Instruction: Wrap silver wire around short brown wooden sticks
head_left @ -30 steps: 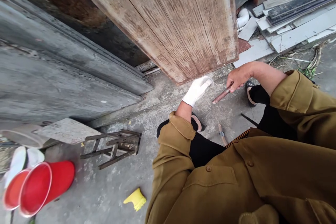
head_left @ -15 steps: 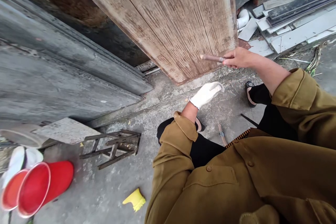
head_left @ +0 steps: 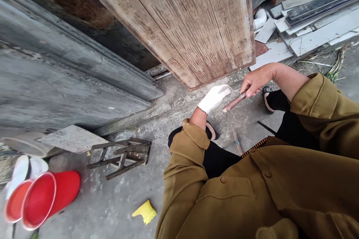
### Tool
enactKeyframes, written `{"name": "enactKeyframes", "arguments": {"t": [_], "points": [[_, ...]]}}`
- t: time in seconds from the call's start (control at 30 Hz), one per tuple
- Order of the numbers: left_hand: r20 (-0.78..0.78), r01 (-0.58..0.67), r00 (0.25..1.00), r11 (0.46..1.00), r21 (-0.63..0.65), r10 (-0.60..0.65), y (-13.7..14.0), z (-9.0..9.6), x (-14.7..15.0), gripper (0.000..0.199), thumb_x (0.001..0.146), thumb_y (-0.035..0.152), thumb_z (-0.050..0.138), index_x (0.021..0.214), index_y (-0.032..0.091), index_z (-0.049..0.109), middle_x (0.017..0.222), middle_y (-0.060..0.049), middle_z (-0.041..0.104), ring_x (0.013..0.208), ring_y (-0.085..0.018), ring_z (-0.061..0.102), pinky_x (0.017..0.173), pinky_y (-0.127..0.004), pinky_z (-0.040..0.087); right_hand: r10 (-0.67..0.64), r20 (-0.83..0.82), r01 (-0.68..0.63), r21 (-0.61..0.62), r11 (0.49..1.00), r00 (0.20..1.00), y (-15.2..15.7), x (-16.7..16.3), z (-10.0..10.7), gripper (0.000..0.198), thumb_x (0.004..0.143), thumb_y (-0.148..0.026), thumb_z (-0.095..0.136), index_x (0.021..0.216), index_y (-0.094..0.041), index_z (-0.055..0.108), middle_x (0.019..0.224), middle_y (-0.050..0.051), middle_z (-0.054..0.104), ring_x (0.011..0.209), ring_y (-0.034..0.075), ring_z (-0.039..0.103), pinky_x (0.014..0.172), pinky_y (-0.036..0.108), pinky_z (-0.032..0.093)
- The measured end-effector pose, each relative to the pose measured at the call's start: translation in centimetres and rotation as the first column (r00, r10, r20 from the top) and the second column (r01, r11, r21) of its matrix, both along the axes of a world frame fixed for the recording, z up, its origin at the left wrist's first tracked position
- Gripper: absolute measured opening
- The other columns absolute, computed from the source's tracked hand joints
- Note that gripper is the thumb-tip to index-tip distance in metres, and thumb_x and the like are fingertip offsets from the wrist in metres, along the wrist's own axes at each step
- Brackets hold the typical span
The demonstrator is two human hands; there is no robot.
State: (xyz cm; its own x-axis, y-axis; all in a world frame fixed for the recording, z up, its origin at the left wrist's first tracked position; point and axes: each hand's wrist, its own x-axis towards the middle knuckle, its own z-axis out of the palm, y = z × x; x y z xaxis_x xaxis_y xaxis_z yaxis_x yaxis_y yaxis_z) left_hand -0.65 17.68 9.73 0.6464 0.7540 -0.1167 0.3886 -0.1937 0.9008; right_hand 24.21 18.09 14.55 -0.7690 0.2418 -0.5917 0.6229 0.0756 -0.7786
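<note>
In the head view my left hand (head_left: 213,99) wears a white glove. Its fingers are closed round a thin, greyish curved piece (head_left: 229,89), whose kind I cannot make out. Bare and closed, my right hand (head_left: 256,81) grips a brown wooden handle (head_left: 235,103) with wire wound round it. The pale end of the handle points down and left, just below the gloved fingers; its other end is hidden by the hand. Right above both hands stands a worn plank door (head_left: 193,26). A similar wire-wrapped stick (head_left: 237,142) lies on the concrete between my feet.
A small wooden stool (head_left: 122,157) lies on the left, with red buckets (head_left: 66,192) beyond it. A yellow object (head_left: 145,212) is on the concrete floor. White and dark boards (head_left: 319,18) are stacked at upper right by a white pipe (head_left: 260,18).
My right hand has come down and tipped the wooden handle so its pale end points lower left. My left hand has shifted slightly left and up, still holding the grey piece.
</note>
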Motion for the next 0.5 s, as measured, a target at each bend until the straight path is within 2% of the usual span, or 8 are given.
{"name": "enactKeyframes", "arguments": {"t": [0.1,0.17,0.2,0.27,0.3,0.33,0.4,0.5], "points": [[0.059,0.048,0.997,0.997,-0.057,-0.044,-0.3,-0.2,0.4,0.038,0.087,0.053,0.064,0.087,0.015,0.071,0.076,-0.007,0.069,0.073,-0.02,0.061,0.066,-0.031,0.045,-0.096,-0.154,0.095,-0.016,0.995,0.983,-0.2,0.4,0.6,0.033,0.083,-0.049,0.07,0.089,-0.017,0.07,0.069,-0.001,0.059,0.06,0.009,0.051,0.061,0.025,0.039],[0.121,0.091,0.99,0.988,-0.125,-0.076,-0.6,-0.3,0.6,0.045,0.09,0.057,0.06,0.091,0.014,0.069,0.07,-0.005,0.064,0.063,-0.015,0.055,0.06,-0.028,0.041,-0.279,-0.272,0.29,0.0,0.957,0.921,-0.4,0.5,0.9,0.031,0.085,-0.047,0.069,0.094,-0.018,0.069,0.071,-0.001,0.059,0.059,0.009,0.048,0.059,0.024,0.038],[0.148,0.109,0.985,0.982,-0.153,-0.086,-0.8,-0.3,0.6,0.047,0.092,0.059,0.056,0.094,0.013,0.069,0.066,-0.003,0.06,0.058,-0.013,0.052,0.057,-0.026,0.039,-0.404,-0.331,0.427,-0.002,0.904,0.853,-0.5,0.6,1.0,0.03,0.087,-0.046,0.068,0.096,-0.018,0.068,0.071,-0.001,0.059,0.059,0.008,0.047,0.057,0.024,0.038],[0.176,0.131,0.979,0.976,-0.175,-0.1,-1.1,-0.4,0.6,0.049,0.095,0.059,0.05,0.099,0.014,0.068,0.063,0.0,0.055,0.054,-0.01,0.046,0.054,-0.024,0.036,-0.622,-0.412,0.68,-0.008,0.733,0.666,-0.4,0.7,1.1,0.027,0.092,-0.043,0.061,0.097,-0.018,0.066,0.07,-0.001,0.057,0.057,0.008,0.044,0.054,0.023,0.036],[0.176,0.141,0.978,0.975,-0.17,-0.111,-1.3,-0.4,0.6,0.05,0.096,0.059,0.049,0.1,0.014,0.069,0.064,0.0,0.055,0.054,-0.01,0.045,0.054,-0.023,0.035,-0.689,-0.423,0.765,0.016,0.644,0.588,-0.2,0.7,1.0,0.025,0.093,-0.042,0.058,0.096,-0.017,0.065,0.069,-0.001,0.055,0.056,0.008,0.043,0.053,0.023,0.036],[0.17,0.151,0.978,0.975,-0.162,-0.123,-1.5,-0.3,0.6,0.05,0.096,0.059,0.049,0.1,0.014,0.069,0.067,-0.001,0.057,0.055,-0.009,0.045,0.054,-0.023,0.035,-0.727,-0.409,0.814,0.077,0.575,0.552,0.0,0.7,0.9,0.025,0.094,-0.04,0.057,0.094,-0.017,0.065,0.068,-0.001,0.055,0.056,0.008,0.043,0.053,0.024,0.036],[0.146,0.188,0.975,0.97,-0.155,-0.166,-1.8,-0.1,0.6,0.049,0.096,0.057,0.05,0.099,0.013,0.07,0.079,-0.004,0.064,0.058,-0.009,0.047,0.056,-0.023,0.037,-0.742,-0.296,0.795,0.317,0.517,0.601,0.5,0.5,0.4,0.026,0.093,-0.04,0.057,0.094,-0.017,0.068,0.068,0.001,0.057,0.058,0.01,0.046,0.055,0.026,0.037],[0.067,0.24,0.97,0.963,-0.125,-0.233,-2.1,0.5,0.8,0.044,0.095,0.053,0.052,0.097,0.014,0.071,0.089,-0.007,0.069,0.065,-0.012,0.052,0.063,-0.026,0.042,-0.652,0.023,0.465,0.682,0.565,0.758,0.9,-0.2,-0.6,0.033,0.09,-0.044,0.059,0.107,-0.019,0.074,0.08,0.007,0.067,0.072,0.019,0.058,0.063,0.03,0.039]]}}
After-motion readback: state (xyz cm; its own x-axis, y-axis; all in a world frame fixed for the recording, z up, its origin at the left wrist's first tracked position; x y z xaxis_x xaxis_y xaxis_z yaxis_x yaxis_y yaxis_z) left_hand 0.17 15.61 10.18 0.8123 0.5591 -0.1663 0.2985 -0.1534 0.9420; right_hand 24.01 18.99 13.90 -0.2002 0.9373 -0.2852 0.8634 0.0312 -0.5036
